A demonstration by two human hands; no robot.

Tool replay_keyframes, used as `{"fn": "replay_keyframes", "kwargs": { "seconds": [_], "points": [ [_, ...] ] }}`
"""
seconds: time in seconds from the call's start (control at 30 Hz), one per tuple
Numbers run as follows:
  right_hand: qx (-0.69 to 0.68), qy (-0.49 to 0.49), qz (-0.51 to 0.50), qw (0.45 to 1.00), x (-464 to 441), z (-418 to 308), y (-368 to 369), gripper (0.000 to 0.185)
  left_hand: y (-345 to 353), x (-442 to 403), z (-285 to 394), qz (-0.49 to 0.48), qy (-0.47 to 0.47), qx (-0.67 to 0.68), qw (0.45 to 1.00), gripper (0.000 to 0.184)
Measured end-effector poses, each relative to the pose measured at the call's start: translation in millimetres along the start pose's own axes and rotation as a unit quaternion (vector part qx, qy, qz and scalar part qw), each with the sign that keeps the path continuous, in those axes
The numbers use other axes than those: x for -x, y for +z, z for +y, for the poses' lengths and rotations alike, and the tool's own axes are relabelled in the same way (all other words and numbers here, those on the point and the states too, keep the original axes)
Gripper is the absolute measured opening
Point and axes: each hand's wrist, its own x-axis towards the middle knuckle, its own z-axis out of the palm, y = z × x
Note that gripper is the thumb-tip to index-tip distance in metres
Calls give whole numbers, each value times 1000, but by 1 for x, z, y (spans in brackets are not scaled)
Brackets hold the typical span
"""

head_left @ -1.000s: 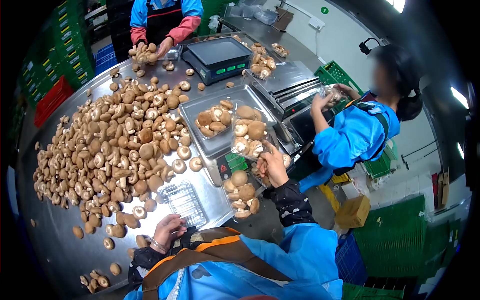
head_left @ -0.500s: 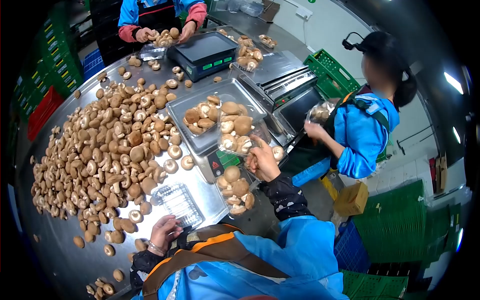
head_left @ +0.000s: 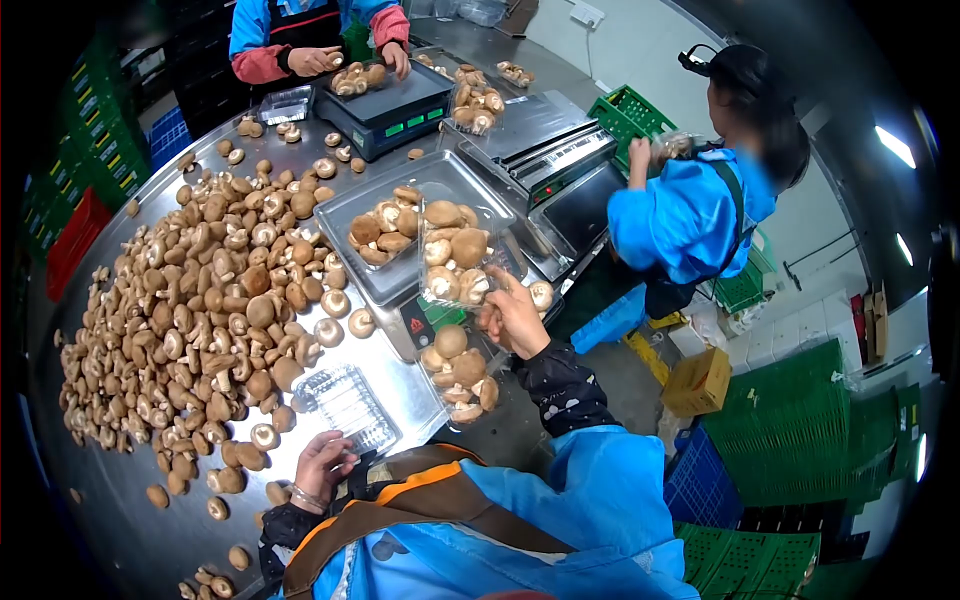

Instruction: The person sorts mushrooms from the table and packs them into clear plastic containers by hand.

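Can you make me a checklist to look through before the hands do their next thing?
1. Right hand at a filled clear tray's corner: ok.
2. Firm grip there: cannot tell.
3. Left hand close to the empty clear tray: ok.
4. Near scale's pan free: not ok, another tray of shiitake mushrooms is on it.
5. Weight number readable on that scale: cannot tell.

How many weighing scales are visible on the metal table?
2: the metal-pan scale near the right hand, and the dark scale in front of the far co-worker. More may be hidden.
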Motion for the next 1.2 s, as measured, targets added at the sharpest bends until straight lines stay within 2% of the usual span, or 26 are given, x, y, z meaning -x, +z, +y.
{"fn": "replay_keyframes", "kwargs": {
  "seconds": [1.03, 1.2],
  "points": [
    [-5, 17, -4, 1000, -12, -16, 7, 54, -2, -4, -2, 5, -3, 6, 1000, 21],
    [20, -5, -4, 1000, -29, -19, 0, 55, -1, -4, -3, 9, -4, 13, 1000, 20]
  ]
}}
